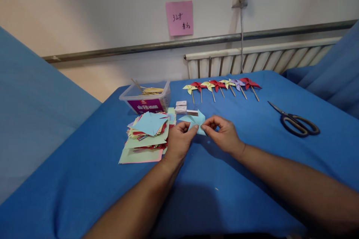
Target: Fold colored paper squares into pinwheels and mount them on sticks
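Observation:
A light blue paper pinwheel [199,117], its blades partly folded in, is held between my two hands above the cloth. My left hand [181,137] pinches it from the left with the thumb near its middle. From the right, my right hand [222,133] closes thumb and fingertips on the paper close to the centre. Whether a pin is between the fingertips is too small to tell. Small white boxes [181,109] lie just behind the pinwheel. Left of my left hand is a stack of cut coloured paper [151,123], a light blue sheet on top.
A clear plastic tub [162,101] holding wooden sticks [152,90] stands at the back left. Several finished pinwheels [218,84] lie in a row along the back. Black-handled scissors [294,121] rest at the right on the blue cloth [252,201].

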